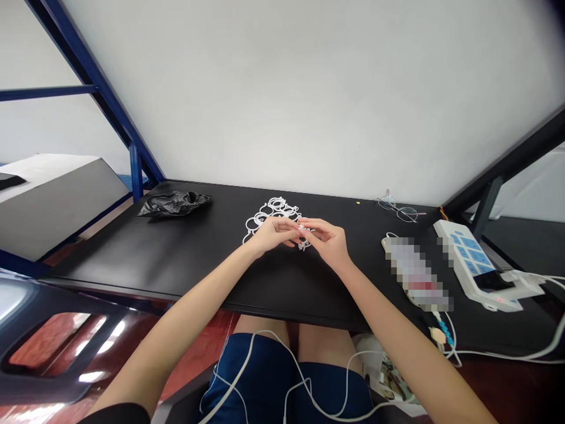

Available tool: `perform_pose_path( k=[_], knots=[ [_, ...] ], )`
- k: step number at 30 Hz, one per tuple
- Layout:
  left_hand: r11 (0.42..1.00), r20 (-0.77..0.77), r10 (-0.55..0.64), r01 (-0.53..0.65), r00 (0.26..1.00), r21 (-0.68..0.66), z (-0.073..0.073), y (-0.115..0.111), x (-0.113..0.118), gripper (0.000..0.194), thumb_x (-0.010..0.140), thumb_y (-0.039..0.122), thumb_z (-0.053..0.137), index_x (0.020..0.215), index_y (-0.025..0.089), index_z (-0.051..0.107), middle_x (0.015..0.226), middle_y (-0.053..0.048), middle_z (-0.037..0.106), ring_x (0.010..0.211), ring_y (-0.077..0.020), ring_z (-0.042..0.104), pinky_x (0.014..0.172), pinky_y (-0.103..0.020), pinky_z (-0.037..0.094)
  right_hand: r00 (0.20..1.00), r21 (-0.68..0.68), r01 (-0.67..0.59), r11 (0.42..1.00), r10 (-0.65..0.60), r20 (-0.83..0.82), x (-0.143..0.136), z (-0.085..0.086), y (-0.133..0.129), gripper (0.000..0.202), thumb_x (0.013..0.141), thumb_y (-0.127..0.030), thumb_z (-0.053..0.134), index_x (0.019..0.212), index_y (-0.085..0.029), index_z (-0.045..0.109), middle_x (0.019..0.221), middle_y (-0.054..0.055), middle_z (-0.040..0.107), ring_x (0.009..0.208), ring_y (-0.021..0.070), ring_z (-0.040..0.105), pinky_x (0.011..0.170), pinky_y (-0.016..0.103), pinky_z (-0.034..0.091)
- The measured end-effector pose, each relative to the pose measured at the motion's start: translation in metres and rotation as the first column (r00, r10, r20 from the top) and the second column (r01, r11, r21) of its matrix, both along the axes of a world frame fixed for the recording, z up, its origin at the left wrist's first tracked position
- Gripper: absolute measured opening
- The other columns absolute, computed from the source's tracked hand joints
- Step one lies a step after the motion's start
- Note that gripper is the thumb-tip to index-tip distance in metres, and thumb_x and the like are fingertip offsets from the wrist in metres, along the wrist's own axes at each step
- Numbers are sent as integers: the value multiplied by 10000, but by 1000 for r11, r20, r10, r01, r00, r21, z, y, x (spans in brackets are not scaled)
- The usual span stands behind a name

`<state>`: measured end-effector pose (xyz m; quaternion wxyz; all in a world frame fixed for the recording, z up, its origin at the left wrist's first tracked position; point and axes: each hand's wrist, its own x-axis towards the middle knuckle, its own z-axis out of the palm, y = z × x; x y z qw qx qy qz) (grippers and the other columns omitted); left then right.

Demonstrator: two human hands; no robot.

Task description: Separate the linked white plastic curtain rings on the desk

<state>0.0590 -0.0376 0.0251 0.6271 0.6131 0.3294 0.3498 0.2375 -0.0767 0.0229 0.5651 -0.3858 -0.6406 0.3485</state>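
Note:
A small white plastic piece (301, 228) is pinched between the fingertips of both hands, over the middle of the black desk; its exact kind is too small to make out. My left hand (277, 231) grips it from the left, fingers closed. From the right, my right hand (325, 238) holds it with thumb and fingers pressed together. Just behind and under the hands lies a loose pile of white plastic rings (277, 206), several of them overlapping. My hands hide part of this pile.
A crumpled black plastic bag (175, 204) lies on the desk (145, 253) at left. Eyeglasses (399, 211), a phone (417, 274) on a charging cable and a white power strip (474, 259) are on the right. White cables (247, 359) cross my lap. A white wall (309, 94) stands behind.

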Motion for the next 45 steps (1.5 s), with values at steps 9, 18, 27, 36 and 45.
perform_pose_path(
  k=[9,18,27,36,45],
  knots=[
    [994,-16,46,-45,999,100,3,-2,1,348,725,402,766,919,133,661,910,-74,683,781,-155,668,611,-243,569,988,128,86,988,-101,116,0,-2,1,148,854,-346,657,917,-246,745,1002,53,721,896,204,696,754,329,617],
    [939,-34,83,-67,996,337,1,-3,3,453,680,312,805,1053,175,588,1203,-98,578,1025,-204,615,607,-187,523,986,198,109,974,-132,105,-1,-4,1,120,886,-296,625,922,-242,725,984,51,695,859,187,680,690,306,597],
    [989,-43,-68,73,997,126,2,-3,3,514,743,342,759,1197,149,615,1143,-125,637,951,-225,666,647,-276,609,993,152,98,983,-107,54,-2,-3,3,119,850,-332,665,869,-230,722,880,39,631,776,162,649,659,289,589],
    [980,-86,-115,127,990,155,1,-1,1,523,748,377,750,1207,155,633,1097,-118,667,892,-214,691,618,-258,608,999,-2,47,999,-47,22,-1,-8,4,171,794,-368,715,870,-214,720,775,27,701,706,181,687,677,317,600],
    [973,-76,-122,135,990,186,1,-1,1,470,752,372,741,1151,139,654,1063,-113,659,893,-217,684,595,-249,604,998,1,49,999,-49,28,-2,-7,2,166,806,-381,701,848,-221,718,824,32,725,745,189,703,689,317,595]
  ],
)
